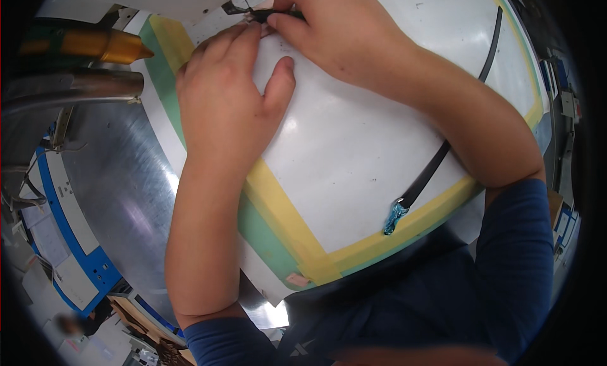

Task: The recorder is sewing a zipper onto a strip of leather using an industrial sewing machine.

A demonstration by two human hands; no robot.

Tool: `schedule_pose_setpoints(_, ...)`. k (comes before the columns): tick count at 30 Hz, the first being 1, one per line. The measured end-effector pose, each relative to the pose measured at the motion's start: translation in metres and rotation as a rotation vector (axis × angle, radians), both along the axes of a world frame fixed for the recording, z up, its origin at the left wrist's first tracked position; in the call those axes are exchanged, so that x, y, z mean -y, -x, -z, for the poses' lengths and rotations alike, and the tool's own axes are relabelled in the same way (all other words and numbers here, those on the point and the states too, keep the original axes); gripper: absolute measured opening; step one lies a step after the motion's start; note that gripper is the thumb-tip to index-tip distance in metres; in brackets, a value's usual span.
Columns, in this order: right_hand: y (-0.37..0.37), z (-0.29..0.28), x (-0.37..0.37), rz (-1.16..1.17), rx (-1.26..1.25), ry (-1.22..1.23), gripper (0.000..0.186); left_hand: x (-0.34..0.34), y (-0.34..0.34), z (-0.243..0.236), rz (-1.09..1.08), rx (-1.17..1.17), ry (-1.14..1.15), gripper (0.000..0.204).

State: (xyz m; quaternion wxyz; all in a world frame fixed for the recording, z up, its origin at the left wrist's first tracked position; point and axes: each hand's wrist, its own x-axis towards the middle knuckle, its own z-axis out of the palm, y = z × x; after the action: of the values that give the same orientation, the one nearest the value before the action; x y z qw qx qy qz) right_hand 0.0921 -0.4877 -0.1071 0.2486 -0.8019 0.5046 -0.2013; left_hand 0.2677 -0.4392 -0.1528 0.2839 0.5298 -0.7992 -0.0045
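My right hand (308, 31) pinches a narrow black piece (262, 15) at the top edge of the white work sheet (354, 144). My left hand (227, 94) lies on the sheet just below it, thumb apart, its bent fingertips beside the black piece and partly hidden. A pale pinkish strip under these fingertips is too small to make out. A long black strap (427, 170) with a metal ring and a blue crinkled end piece (396, 215) lies diagonally across the sheet, passing under my right forearm. Yellow tape (284, 227) borders the sheet over a green backing.
An orange pointed nozzle (126, 48) and a metal tube (107, 86) jut in at upper left, above a steel surface (114, 176). A white machine housing (190, 2) overhangs the top. A blue-edged bench (82, 252) and a blurred person (73, 325) are at lower left.
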Motion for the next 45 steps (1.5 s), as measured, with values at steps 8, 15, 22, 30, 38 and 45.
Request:
schedule_pose_setpoints(8,0.001,0.006,0.005,0.01,-0.028,-0.011,0.023,0.001,0.002,-0.002,0.001,0.004,-0.013,0.04)
schedule_pose_setpoints(15,0.005,-0.002,0.003,-0.036,-0.011,-0.007,0.024,0.003,0.001,-0.002,0.001,0.003,-0.005,0.038)
schedule_pose_setpoints(22,0.006,0.012,0.002,-0.051,0.01,0.014,0.023,-0.003,-0.004,0.002,-0.107,-0.101,-0.015,0.029)
schedule_pose_setpoints(30,0.017,-0.001,-0.021,-0.147,0.162,0.057,0.017,0.0,-0.007,-0.004,-0.212,-0.292,-0.117,0.024)
schedule_pose_setpoints(38,0.044,-0.054,-0.021,-0.348,0.073,0.089,0.017,0.01,-0.004,-0.007,0.028,-0.333,0.035,0.009)
schedule_pose_setpoints(45,0.076,-0.089,-0.056,-0.579,-0.322,-0.152,0.022,-0.01,-0.002,-0.011,0.331,-0.428,-0.01,0.006)
